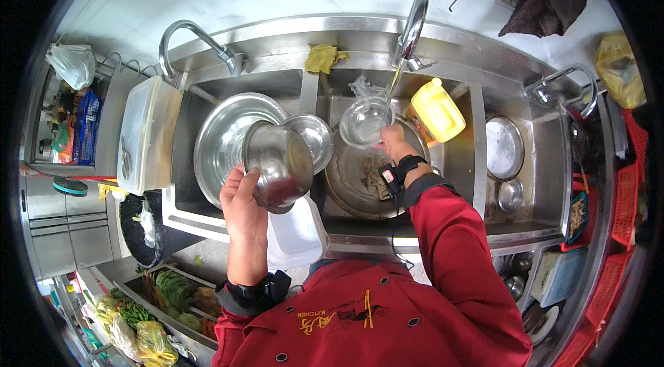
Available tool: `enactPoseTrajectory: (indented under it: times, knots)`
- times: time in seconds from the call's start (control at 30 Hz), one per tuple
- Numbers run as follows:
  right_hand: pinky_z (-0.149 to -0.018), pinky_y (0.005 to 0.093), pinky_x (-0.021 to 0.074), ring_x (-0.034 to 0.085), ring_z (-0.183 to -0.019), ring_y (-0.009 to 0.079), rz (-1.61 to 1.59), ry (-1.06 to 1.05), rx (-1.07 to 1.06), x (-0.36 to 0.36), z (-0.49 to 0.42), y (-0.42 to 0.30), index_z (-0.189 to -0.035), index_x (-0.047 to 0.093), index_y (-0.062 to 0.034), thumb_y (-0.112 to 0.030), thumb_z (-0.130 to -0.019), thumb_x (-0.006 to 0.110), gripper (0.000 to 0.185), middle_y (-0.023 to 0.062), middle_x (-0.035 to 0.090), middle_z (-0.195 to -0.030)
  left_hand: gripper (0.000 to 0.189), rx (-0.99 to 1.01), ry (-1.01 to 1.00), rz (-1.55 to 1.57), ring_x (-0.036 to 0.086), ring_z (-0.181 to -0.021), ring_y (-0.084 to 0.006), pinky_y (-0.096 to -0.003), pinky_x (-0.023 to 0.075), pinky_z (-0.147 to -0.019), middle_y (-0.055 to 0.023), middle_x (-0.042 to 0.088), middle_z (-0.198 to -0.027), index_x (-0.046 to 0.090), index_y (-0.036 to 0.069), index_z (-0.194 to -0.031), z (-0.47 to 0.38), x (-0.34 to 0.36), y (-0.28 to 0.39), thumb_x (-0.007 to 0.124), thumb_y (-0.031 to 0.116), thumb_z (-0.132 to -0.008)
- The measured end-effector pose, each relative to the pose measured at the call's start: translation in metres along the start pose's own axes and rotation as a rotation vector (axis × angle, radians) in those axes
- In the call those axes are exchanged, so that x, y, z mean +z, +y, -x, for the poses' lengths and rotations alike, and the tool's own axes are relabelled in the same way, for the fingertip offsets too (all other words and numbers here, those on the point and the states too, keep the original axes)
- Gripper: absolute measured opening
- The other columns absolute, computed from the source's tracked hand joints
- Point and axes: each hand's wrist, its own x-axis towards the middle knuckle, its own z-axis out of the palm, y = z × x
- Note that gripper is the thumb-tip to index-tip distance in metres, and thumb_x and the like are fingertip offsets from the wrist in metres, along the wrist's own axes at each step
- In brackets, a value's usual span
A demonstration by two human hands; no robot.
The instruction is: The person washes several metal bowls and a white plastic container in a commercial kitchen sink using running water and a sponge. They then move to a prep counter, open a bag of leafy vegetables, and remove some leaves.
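Note:
My left hand (pixel 241 196) grips the rim of a deep stainless steel pot (pixel 280 162), tilted over the left basin. Beneath the pot, a large steel bowl (pixel 215 133) and a smaller steel bowl (pixel 317 139) sit in that basin. My right hand (pixel 392 139) holds a clear bowl (pixel 363 121) by its edge in the middle basin, under the stream from the central faucet (pixel 415 25). Below it lies a wide round metal pan (pixel 345 188) with a brown cloth (pixel 374 178) inside. A yellow plastic jug (pixel 438 113) stands just right of my right hand.
A white plastic tub (pixel 295 235) sits at the sink's front edge. The right basin holds a round metal lid or pan (pixel 504 146) and a small bowl (pixel 511 195). A yellow cloth (pixel 322 58) lies on the back ledge. A lidded plastic container (pixel 148 133) stands left of the sink.

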Motion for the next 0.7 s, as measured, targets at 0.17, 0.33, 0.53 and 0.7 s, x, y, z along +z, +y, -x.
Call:
enactPoseTrajectory:
  times: [0.17, 0.33, 0.53, 0.7]
  knots:
    - [-0.079, 0.0439, 0.0516, 0.064, -0.083, 0.0379, 1.141, 0.338, -0.523, 0.009, 0.013, 0.007, -0.111, 0.047, 0.0048, -0.008, -0.081, 0.057, 0.034, 0.0229, 0.060, -0.103, 0.013, 0.021, 0.005, 0.015, 0.061, -0.083, -0.0130, -0.0268, 0.0482, -0.079, -0.0074, 0.065, -0.092, 0.060, -0.002, -0.098, 0.007, -0.020, 0.013, 0.050, 0.000, -0.089]
    - [-0.079, 0.0365, 0.0522, 0.061, -0.100, 0.0349, 1.632, 0.423, -0.827, 0.018, 0.024, 0.018, -0.115, 0.051, 0.0064, -0.011, -0.082, 0.053, 0.037, 0.0239, 0.057, -0.109, 0.014, 0.048, 0.026, 0.036, 0.062, -0.081, -0.0139, -0.0271, 0.0497, -0.077, -0.0087, 0.065, -0.092, 0.059, -0.003, -0.098, 0.014, -0.038, 0.029, 0.050, -0.001, -0.089]
    - [-0.083, 0.0380, 0.0530, 0.059, -0.105, 0.0384, 1.884, 0.418, -1.138, 0.019, 0.092, -0.002, -0.126, 0.044, 0.0079, -0.006, -0.082, 0.052, 0.047, 0.0270, 0.051, -0.122, 0.017, 0.075, 0.033, 0.071, 0.063, -0.079, -0.0143, -0.0278, 0.0524, -0.074, -0.0073, 0.065, -0.091, 0.059, -0.003, -0.101, 0.019, -0.065, 0.045, 0.049, -0.001, -0.088]
    - [-0.075, 0.0370, 0.0546, 0.060, -0.097, 0.0368, 1.344, 0.544, -1.086, 0.026, 0.167, -0.048, -0.118, 0.044, 0.0071, 0.000, -0.081, 0.050, 0.039, 0.0222, 0.050, -0.116, 0.016, 0.067, 0.096, 0.078, 0.062, -0.070, -0.0111, -0.0235, 0.0518, -0.064, -0.0051, 0.065, -0.085, 0.060, -0.001, -0.102, 0.019, -0.079, 0.052, 0.050, 0.000, -0.088]
